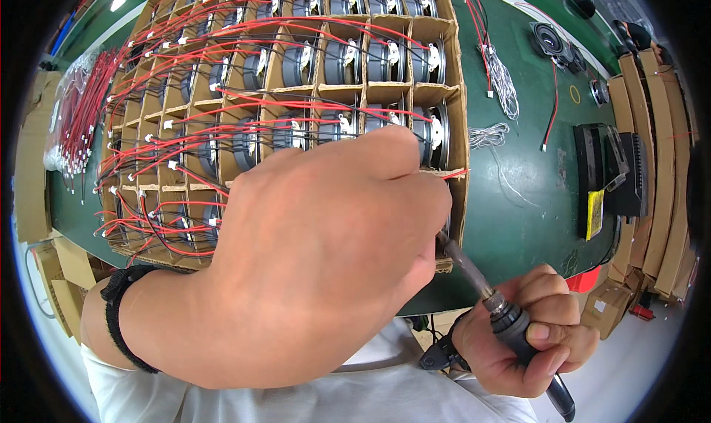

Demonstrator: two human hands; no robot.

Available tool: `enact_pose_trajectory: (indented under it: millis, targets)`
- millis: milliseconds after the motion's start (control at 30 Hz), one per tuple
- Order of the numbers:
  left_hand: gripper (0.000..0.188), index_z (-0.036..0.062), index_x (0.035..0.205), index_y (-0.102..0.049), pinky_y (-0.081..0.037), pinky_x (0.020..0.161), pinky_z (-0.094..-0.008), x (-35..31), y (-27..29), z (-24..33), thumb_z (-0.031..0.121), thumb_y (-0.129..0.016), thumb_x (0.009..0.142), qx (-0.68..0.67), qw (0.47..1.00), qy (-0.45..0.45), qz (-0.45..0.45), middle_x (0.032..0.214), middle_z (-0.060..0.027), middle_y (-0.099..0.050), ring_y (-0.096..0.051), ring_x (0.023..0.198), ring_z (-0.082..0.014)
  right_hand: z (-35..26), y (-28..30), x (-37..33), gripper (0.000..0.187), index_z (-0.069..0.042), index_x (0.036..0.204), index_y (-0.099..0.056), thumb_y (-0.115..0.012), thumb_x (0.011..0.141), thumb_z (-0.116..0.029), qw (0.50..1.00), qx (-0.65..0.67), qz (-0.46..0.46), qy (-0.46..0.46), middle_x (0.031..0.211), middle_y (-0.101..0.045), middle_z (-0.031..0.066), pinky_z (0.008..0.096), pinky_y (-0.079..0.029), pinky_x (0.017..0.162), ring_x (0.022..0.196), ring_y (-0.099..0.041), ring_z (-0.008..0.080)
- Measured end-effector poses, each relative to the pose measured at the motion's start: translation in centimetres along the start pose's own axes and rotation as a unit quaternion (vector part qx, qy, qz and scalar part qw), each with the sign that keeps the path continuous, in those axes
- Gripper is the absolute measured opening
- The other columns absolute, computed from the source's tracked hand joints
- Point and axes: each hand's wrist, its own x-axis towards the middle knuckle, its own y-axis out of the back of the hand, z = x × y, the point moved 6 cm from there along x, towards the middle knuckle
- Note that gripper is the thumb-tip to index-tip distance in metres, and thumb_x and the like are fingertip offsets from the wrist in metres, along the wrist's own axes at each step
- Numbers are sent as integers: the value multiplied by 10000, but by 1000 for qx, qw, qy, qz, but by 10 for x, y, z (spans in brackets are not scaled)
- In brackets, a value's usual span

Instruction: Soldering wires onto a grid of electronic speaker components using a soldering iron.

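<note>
My left hand (333,223) reaches over the near right corner of a cardboard divider box (458,127). Its fingers are curled together, and whatever they pinch is hidden behind the hand. A short red wire end (455,173) sticks out past the knuckles. In my right hand (552,334) is a soldering iron (511,323) with a black handle, gripped in a fist. The iron's metal barrel slants up to the box, its tip close to my left fingertips. Round speakers (428,60) stand on edge in the compartments, many with red and black leads lying across the dividers.
On the green table (511,193), a bundle of red leads (85,112) lies at the left. To the right are coiled pale wire (503,90), a loose speaker (548,38) and a black soldering stand (592,164) with a yellow part. Stacked cardboard (652,164) borders the right edge.
</note>
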Motion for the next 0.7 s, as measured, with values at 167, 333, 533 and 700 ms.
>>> enact_pose_trajectory:
  millis: [167, 333, 533, 700]
  targets:
    - [162, 68, 801, -663, -450, 542, -357, -1, 0, 0, -22, -748, 697, 9, 1000, -2, -3, 775, -69, -544, -573, 642, -244, 0, 1, 1, 224, -76, 765, -384, -480, 929, -195, 1000, 2, -7, 3, 582, -302, 32, 337, -204, 527, 520, -221, 129]
    - [159, 68, 799, -662, -449, 541, -359, 0, 1, -1, -19, -748, 697, 3, 1000, -3, -4, 773, -66, -545, -574, 644, -244, -4, 12, 3, 216, -77, 784, -397, -477, 934, -209, 999, 10, 46, 8, 607, -293, 21, 335, -207, 533, 527, -221, 132]
    - [156, 72, 797, -665, -449, 541, -361, -1, 0, -1, -10, -752, 696, 8, 1000, 0, -4, 774, -62, -546, -577, 651, -243, 5, 19, 8, 233, -95, 828, -410, -461, 997, -248, 998, 17, 56, -19, 667, -323, 16, 320, -223, 555, 578, -241, 136]
    - [152, 73, 794, -667, -452, 542, -362, 0, 0, 0, -3, -752, 693, 12, 1000, -2, -8, 777, -61, -546, -579, 655, -246, 18, 28, 8, 263, -50, 903, -462, -449, 1052, -266, 996, 51, 63, -41, 719, -392, 41, 307, -259, 502, 530, -279, 132]
